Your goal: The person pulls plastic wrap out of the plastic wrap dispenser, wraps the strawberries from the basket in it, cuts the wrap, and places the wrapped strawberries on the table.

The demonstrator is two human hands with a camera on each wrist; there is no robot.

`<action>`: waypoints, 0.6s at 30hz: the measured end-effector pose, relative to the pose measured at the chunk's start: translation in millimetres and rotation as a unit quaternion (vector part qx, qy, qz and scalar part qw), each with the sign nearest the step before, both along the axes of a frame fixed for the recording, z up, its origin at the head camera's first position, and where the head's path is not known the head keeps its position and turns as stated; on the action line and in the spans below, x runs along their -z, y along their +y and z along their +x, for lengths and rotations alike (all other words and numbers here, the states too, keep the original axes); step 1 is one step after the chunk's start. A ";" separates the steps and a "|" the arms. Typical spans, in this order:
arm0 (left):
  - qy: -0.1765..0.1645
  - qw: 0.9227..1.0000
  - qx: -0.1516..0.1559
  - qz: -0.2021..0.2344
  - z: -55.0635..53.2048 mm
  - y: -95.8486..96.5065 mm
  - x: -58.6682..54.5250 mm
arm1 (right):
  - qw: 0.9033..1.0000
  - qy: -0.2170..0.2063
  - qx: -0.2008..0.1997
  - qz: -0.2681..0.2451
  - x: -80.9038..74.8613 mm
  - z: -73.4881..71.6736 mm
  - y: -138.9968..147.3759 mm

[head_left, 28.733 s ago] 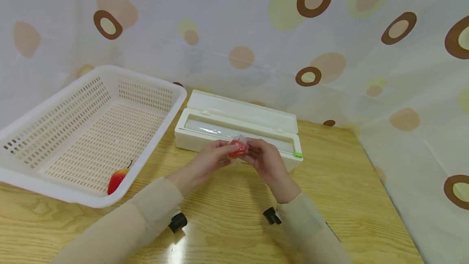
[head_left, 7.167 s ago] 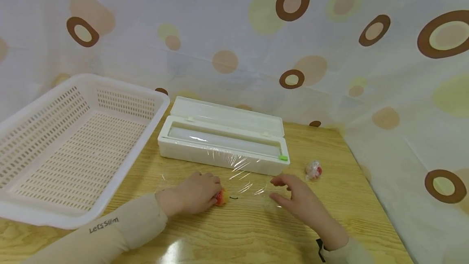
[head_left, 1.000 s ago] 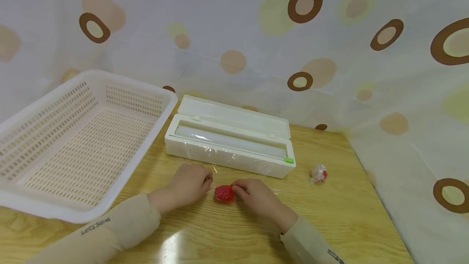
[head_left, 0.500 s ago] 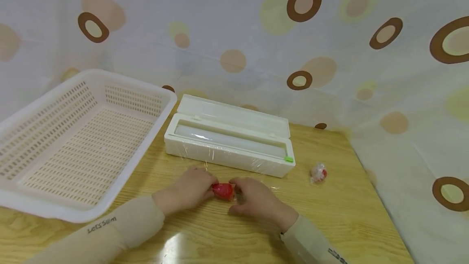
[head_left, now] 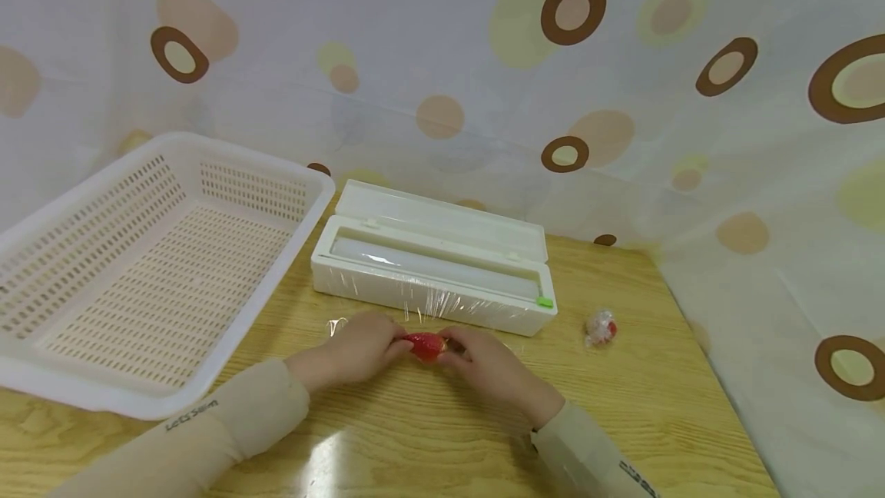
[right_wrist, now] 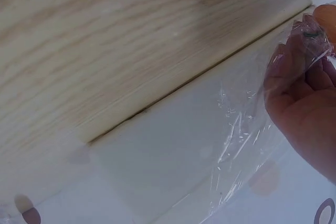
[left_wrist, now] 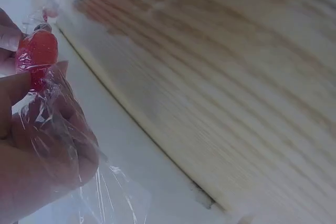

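Note:
A red strawberry [head_left: 425, 345] wrapped in clear cling film [left_wrist: 58, 114] is between both hands, in front of the white box. My left hand [head_left: 362, 348] pinches its pointed end between thumb and fingers; in the left wrist view film drapes over that hand. My right hand [head_left: 494, 367] pinches the stem end, where film covers the fingertips in the right wrist view and a bit of green stem [right_wrist: 312, 34] shows through. Shiny film still runs from the hands to the cling film box [head_left: 432, 294], whose lid stands back and whose roll [head_left: 435, 263] shows inside.
To the right on the wooden table [head_left: 622, 421] lies another film-wrapped strawberry [head_left: 601, 327]. A white slotted basket [head_left: 276, 283] stands at the left. A green slider [head_left: 545, 302] sits on the box's right end. A patterned sheet [head_left: 387, 60] hangs behind.
Earlier, the first wrapped strawberry went to the table's right and the second left the basket. Within the last second, my left hand closed on the strawberry and both hands shifted it slightly toward the box.

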State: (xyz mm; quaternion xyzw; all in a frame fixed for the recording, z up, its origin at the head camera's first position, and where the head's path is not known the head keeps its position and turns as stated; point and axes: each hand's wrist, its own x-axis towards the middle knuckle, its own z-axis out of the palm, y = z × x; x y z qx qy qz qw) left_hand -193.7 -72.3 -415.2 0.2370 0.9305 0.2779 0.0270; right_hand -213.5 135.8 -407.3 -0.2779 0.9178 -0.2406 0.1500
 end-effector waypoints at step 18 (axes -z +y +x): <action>0.354 0.912 -0.028 -0.207 0.7 8.5 7.5 | 0.991 -0.127 -0.005 -0.045 -16.4 -20.1 1.8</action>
